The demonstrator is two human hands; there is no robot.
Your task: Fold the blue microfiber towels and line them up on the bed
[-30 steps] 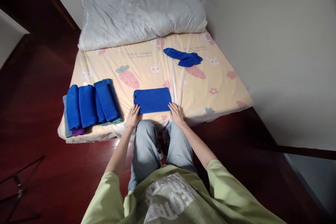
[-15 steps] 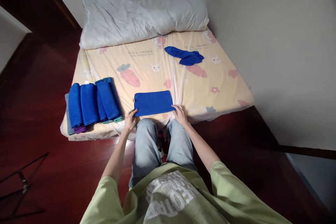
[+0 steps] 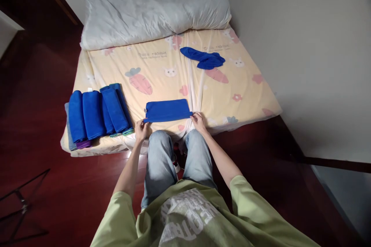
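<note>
A blue towel [image 3: 167, 110], folded into a flat rectangle, lies at the near edge of the bed in front of my knees. My left hand [image 3: 141, 129] pinches its near left corner, beside a small tag. At the near right corner, my right hand [image 3: 198, 122] has the towel between thumb and fingers. The near edge between both hands is turned up into a narrow fold. To the left sits a row of several folded blue towels [image 3: 93, 115], with grey, purple and green edges showing beneath. A crumpled blue cloth [image 3: 207, 59] lies farther back on the bed.
The bed [image 3: 156, 75] has a yellow sheet printed with carrots and rabbits. A large pale quilt or pillow [image 3: 156, 7] lies across its far end. A wall [image 3: 304, 65] stands along the right. On the dark red floor, a thin black stand [image 3: 21, 200] is at lower left.
The towel's near edge has been turned up away from me, so its rectangle is narrower. Both hands moved slightly forward with it. My view has tilted and shifted a little.
</note>
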